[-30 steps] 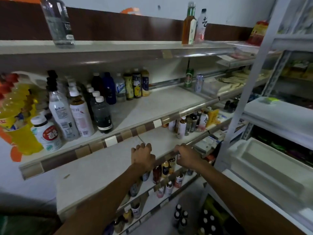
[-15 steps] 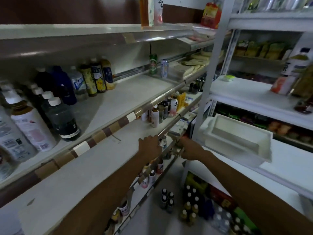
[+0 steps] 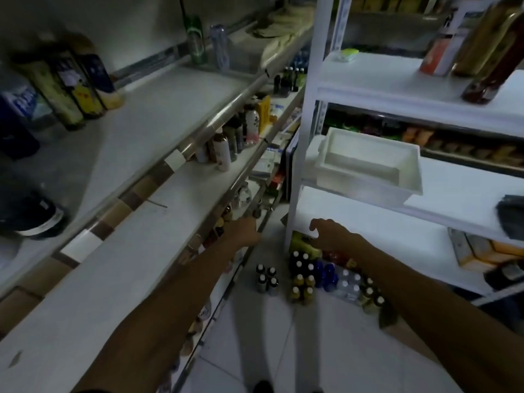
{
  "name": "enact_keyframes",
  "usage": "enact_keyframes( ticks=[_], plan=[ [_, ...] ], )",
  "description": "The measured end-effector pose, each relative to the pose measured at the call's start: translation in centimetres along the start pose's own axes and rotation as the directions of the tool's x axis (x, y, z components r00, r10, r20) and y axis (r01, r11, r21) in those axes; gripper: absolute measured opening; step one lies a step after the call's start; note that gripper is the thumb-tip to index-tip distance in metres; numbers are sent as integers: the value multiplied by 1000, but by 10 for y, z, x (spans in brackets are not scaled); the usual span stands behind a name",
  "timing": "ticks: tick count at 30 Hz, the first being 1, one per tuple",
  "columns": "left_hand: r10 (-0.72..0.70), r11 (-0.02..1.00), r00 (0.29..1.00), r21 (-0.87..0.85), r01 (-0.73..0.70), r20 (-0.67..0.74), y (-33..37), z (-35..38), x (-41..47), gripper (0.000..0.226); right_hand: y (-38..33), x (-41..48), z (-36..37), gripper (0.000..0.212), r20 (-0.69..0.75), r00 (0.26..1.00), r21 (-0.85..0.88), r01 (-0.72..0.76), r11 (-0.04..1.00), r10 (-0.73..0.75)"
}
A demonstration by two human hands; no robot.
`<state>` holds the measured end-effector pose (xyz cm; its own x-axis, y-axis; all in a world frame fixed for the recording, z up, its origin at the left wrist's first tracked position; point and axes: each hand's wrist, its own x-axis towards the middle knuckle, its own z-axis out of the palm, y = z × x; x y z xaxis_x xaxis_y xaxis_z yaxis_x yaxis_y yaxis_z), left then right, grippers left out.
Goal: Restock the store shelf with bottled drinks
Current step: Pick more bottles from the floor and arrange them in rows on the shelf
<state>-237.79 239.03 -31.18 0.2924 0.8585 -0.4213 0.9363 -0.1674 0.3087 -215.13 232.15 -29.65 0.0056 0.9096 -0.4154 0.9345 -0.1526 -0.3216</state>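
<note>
Both hands have come off the shelf [image 3: 136,251] edge and dropped lower: the left hand [image 3: 244,231] reaches beside the lower tiers, too blurred to tell open from closed, and the right hand [image 3: 330,233] hangs loosely curled, holding nothing. The bottled drinks [image 3: 320,276] stand clustered on the floor [image 3: 283,350] beneath the hands, by the white rack [image 3: 382,219].
</note>
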Motion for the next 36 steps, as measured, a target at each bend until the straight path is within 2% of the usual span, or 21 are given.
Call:
enact_keyframes(
  ticks=[2,5,9,13,15,18,20,23,29,33,36],
  plan=[
    [-4,1000,998,22,2,60,-1,16,21,24,16,3,13,43,56,997,6,-62,998,61],
    [18,1000,991,21,-21,136,8,36,40,36,43,11,29,38,124,985,12,-119,993,117],
    [19,995,973,89,-41,231,33,64,66,17,86,27,50,12,240,955,-8,-177,984,173],
    [24,993,969,105,-51,247,49,99,95,38,123,40,63,15,225,960,79,-189,979,168],
    [-5,989,950,144,-42,311,57,117,111,36,151,53,77,36,254,951,114,-208,971,174],
    [-36,990,919,139,-21,393,69,138,132,12,185,66,92,40,313,927,145,-263,954,208],
    [-12,995,915,95,-29,404,71,160,151,30,199,72,99,42,312,921,169,-297,940,235],
    [-23,994,915,110,-23,404,72,182,170,33,225,89,120,50,335,900,167,-348,923,279],
    [-28,997,892,72,-5,450,49,240,222,40,249,143,180,46,335,868,288,-465,837,366],
    [-74,995,882,-27,98,465,24,296,264,37,260,188,241,40,339,841,368,-531,764,421],
    [-117,973,899,-133,189,423,4,349,297,20,271,230,295,36,329,830,443,-557,703,451]
  ],
)
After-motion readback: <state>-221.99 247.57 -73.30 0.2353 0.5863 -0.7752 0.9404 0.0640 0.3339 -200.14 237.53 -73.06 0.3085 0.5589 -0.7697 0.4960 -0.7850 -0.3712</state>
